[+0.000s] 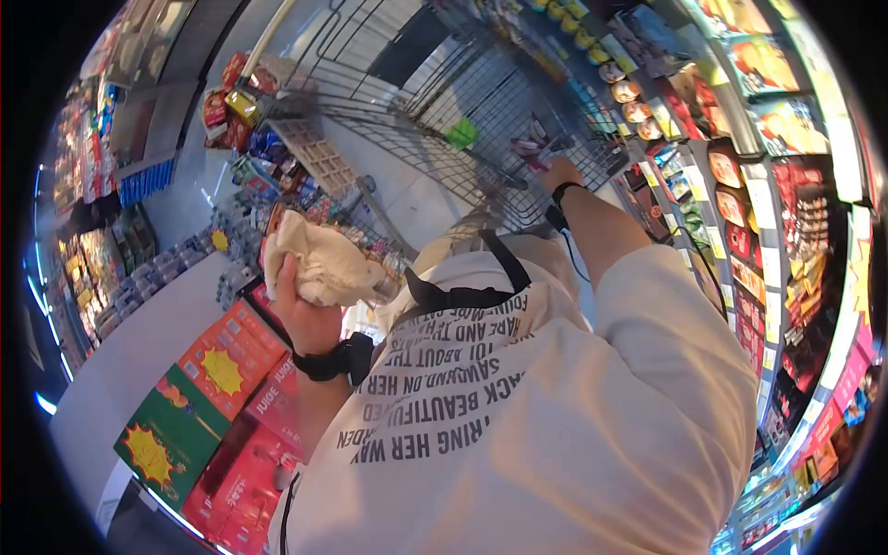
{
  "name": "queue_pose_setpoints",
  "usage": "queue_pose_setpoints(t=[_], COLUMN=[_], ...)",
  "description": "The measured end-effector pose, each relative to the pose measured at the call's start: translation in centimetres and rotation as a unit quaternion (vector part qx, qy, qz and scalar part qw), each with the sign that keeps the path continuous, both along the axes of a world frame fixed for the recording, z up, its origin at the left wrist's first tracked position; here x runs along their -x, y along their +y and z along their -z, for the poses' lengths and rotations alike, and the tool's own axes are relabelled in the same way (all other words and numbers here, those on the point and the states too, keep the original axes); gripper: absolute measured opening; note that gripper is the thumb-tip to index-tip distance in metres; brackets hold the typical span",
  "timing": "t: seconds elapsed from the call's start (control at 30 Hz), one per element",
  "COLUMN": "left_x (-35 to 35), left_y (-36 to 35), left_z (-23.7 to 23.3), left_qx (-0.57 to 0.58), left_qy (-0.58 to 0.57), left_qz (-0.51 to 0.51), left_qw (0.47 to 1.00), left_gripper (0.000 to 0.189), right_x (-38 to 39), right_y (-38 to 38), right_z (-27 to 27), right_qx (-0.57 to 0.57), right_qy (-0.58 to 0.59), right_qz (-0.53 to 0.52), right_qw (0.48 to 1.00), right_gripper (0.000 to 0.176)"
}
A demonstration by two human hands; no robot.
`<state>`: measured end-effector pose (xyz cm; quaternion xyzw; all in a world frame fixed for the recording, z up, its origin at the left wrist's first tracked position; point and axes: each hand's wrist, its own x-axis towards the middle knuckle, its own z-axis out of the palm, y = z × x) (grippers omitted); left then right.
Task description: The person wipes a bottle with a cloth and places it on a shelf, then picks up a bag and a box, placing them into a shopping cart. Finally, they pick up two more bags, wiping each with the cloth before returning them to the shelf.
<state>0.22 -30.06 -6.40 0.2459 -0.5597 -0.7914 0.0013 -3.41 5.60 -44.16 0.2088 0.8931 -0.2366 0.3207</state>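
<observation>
Gathered in the left hand, a cream cloth hangs at the wearer's left side among shop shelves; we judge it light, soft, unlikely to slip or break, best held by its bunched folds; we see that hand closed around it; over the wire cart, the right hand meets a purplish packet, probably light; we cannot tell whether its fingers grip.
</observation>
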Motion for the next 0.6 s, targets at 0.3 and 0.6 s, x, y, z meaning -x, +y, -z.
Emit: queue_pose_setpoints(t=[0.3,0.6], left_x=[5.2,9.1], left_y=[4.8,14.6], left_z=[2.1,-0.3], left_qx=[-0.137,-0.234], left_qy=[0.007,-0.004], left_qz=[0.128,0.282], left_qw=[0.982,0.931], left_gripper=[0.045,0.042], right_x=[0.5,-5.6], right_y=[8.9,14.9], right_z=[-15.5,-58.8], right_qx=[0.152,-0.070], right_qy=[0.307,0.664], right_qz=[0.055,-0.088], right_qw=[0.938,0.739], right_gripper=[0.024,0.021])
